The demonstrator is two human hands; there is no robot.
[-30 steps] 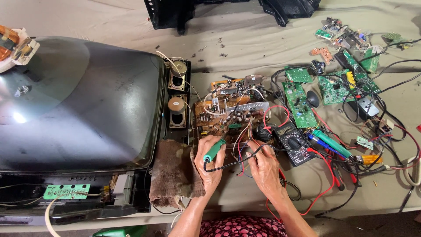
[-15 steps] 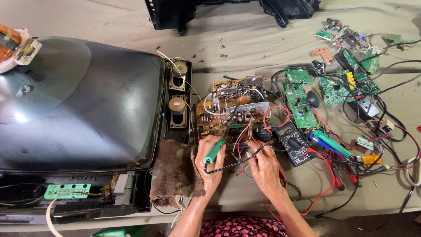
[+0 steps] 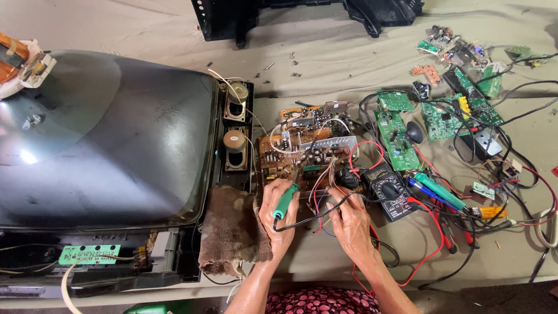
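- Head view, hard to see: the tip of the green-handled soldering iron [image 3: 285, 199] is lost among the wires over the brown circuit board [image 3: 307, 145], so whether it touches the board cannot be told. The fingertips of the right hand [image 3: 350, 224] are partly hidden in the same red and yellow wires, and the picture's bottom edge cuts both forearms off. The big grey picture tube [image 3: 104, 134] runs out of frame on the left.
- Grip, left hand [image 3: 278, 218]: fingers curled tight round the soldering iron's green handle, its black cord looping out below the fist.
- Grip, right hand: fingers bent and nearly closed at the board's near edge, pinching among thin wires; exactly what they hold cannot be made out.
- The brown board lies on the cloth-covered bench [image 3: 349, 64], just right of two round speakers [image 3: 236, 125], with a black multimeter [image 3: 389, 189] just beside the right hand.
- Labels: a pale green rectangular printed strip [image 3: 90, 254] sits on the chassis under the tube, lower left.
- A brown rag [image 3: 231, 229] lies touching the left wrist.
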